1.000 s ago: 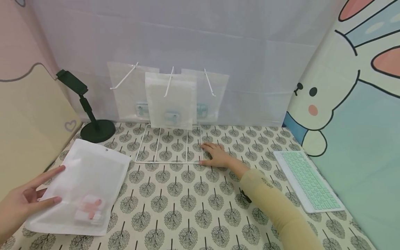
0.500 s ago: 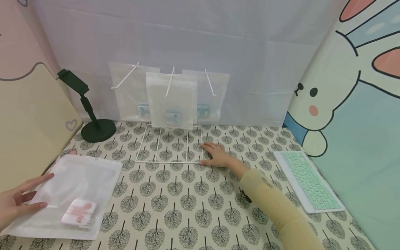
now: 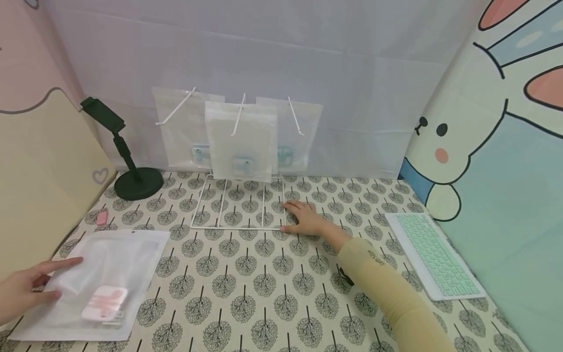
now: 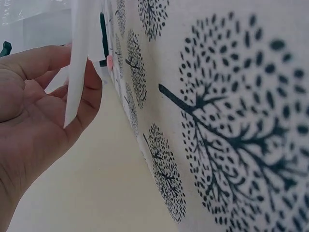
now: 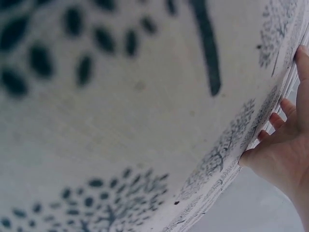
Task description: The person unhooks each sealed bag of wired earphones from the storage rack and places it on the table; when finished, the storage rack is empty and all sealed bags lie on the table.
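At the lower left my left hand [image 3: 32,288] pinches the left edge of a translucent white zip pouch [image 3: 70,320] between thumb and fingers; in the left wrist view the pouch [image 4: 77,72] is seen edge-on, fingers behind it. Through its film show a pink-and-white square case [image 3: 104,303] and small pale pieces. My right hand [image 3: 305,220] rests on the tablecloth with loosely bent fingers, its fingertips and thumb touching the right side of a white wire rack [image 3: 237,229]. In the right wrist view the right hand [image 5: 285,145] lies low on the cloth.
Similar pouches [image 3: 242,137] with bluish items hang from the rack's hooks at the back. A dark green phone stand [image 3: 138,183] stands at back left, a small pink block [image 3: 102,217] in front of it. A mint-and-white keyboard [image 3: 433,254] lies at right. Printed curtains enclose the table.
My left hand has moved down and left with the pouch, which now lies lower. The small pink block behind it has come into view. My right hand has stayed in place on the rack.
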`<state>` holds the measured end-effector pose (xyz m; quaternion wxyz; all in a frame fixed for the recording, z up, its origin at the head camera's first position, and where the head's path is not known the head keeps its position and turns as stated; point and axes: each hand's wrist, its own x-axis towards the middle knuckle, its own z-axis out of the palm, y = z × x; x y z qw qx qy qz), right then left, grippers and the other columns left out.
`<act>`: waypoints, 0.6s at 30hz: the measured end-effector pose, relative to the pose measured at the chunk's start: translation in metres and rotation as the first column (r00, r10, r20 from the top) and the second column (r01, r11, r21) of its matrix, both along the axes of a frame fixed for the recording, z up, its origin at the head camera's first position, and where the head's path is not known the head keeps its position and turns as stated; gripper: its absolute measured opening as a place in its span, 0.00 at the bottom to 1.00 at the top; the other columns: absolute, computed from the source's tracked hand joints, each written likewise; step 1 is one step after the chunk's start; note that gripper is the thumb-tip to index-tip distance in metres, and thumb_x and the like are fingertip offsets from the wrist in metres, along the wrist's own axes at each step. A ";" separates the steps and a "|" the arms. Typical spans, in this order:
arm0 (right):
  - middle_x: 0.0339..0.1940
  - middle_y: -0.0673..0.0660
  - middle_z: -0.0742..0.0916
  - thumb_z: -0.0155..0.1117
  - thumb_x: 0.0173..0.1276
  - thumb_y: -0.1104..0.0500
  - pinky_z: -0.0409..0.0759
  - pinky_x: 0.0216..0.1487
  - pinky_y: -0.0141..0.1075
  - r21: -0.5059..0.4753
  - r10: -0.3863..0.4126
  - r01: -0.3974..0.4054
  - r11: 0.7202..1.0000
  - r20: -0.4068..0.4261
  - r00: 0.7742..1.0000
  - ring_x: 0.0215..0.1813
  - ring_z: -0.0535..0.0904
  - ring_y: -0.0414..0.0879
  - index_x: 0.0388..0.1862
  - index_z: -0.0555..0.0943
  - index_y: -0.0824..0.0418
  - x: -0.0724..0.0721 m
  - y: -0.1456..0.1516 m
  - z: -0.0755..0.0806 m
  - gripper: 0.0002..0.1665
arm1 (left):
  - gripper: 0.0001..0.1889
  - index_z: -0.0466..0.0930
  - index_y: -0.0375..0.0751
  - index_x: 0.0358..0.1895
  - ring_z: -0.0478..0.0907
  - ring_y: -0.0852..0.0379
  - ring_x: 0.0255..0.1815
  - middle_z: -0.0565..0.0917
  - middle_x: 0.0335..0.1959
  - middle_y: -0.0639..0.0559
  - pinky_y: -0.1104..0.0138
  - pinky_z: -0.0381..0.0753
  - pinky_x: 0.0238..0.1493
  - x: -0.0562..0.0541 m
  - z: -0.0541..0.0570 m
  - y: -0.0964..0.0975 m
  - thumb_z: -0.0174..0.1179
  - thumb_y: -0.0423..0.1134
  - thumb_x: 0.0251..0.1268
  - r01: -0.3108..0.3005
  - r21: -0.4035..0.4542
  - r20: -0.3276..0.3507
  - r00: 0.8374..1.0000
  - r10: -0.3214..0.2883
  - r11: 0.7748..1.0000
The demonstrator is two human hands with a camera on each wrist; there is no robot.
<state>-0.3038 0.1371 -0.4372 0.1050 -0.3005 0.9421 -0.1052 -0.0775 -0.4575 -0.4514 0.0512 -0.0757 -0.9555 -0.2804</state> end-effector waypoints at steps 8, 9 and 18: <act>0.77 0.58 0.56 0.56 0.63 0.33 0.39 0.71 0.63 0.002 -0.001 0.001 1.000 0.000 1.000 0.75 0.50 0.61 0.76 0.53 0.53 0.001 0.000 0.001 0.49 | 0.40 0.71 0.61 0.64 0.62 0.72 0.25 0.74 0.42 0.58 0.74 0.64 0.24 -0.010 0.002 -0.002 0.71 0.32 0.40 0.018 -0.131 0.135 0.991 0.000 0.991; 0.77 0.58 0.55 0.56 0.63 0.33 0.39 0.71 0.63 0.001 -0.001 0.001 1.000 0.001 1.000 0.75 0.50 0.62 0.76 0.53 0.53 0.001 0.000 0.001 0.49 | 0.40 0.71 0.59 0.63 0.62 0.72 0.26 0.75 0.42 0.52 0.74 0.64 0.24 -0.011 0.003 -0.001 0.71 0.32 0.40 0.014 -0.145 0.156 0.988 0.009 0.989; 0.77 0.58 0.55 0.55 0.63 0.32 0.39 0.70 0.64 0.004 0.006 -0.006 1.000 -0.001 1.000 0.75 0.49 0.62 0.76 0.52 0.52 0.000 0.001 0.000 0.49 | 0.41 0.69 0.46 0.63 0.62 0.66 0.27 0.74 0.37 0.40 0.74 0.64 0.25 -0.017 0.003 -0.003 0.72 0.32 0.37 0.041 -0.174 0.232 0.973 0.001 0.984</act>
